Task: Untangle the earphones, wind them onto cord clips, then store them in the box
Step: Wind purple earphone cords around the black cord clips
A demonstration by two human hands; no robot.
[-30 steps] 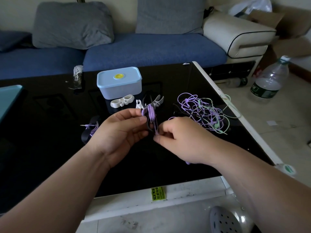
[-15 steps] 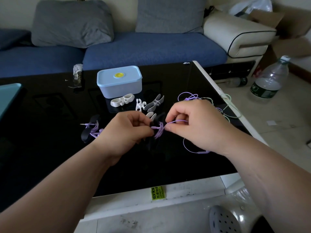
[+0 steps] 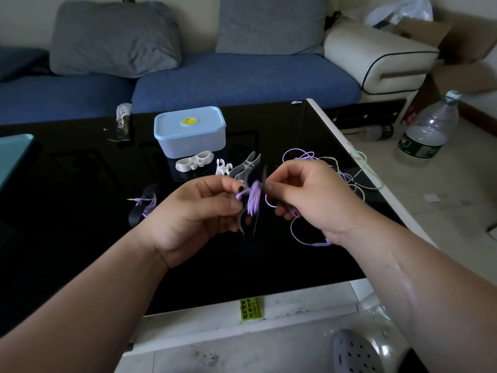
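Observation:
My left hand (image 3: 200,214) pinches a dark cord clip (image 3: 243,223) with a purple earphone cord (image 3: 254,201) wound around its middle. My right hand (image 3: 309,196) holds the loose end of that purple cord just right of the clip; the rest hangs in a loop (image 3: 298,235) below my wrist. A tangle of purple and green earphones (image 3: 347,170) lies behind my right hand. A dark clip wound with purple cord (image 3: 144,208) rests on the table at the left. Spare white and grey clips (image 3: 195,162) lie before the closed light-blue box (image 3: 189,131).
The black glass table (image 3: 80,224) has a white edge at the front and right. A teal object (image 3: 13,154) sits at the far left, a small wrapper (image 3: 123,119) at the back. A water bottle (image 3: 427,127) stands on the floor at the right; a blue sofa lies behind.
My right hand swung up from below the clip and around its right side, laying more purple cord on it. My left hand turned the clip a little.

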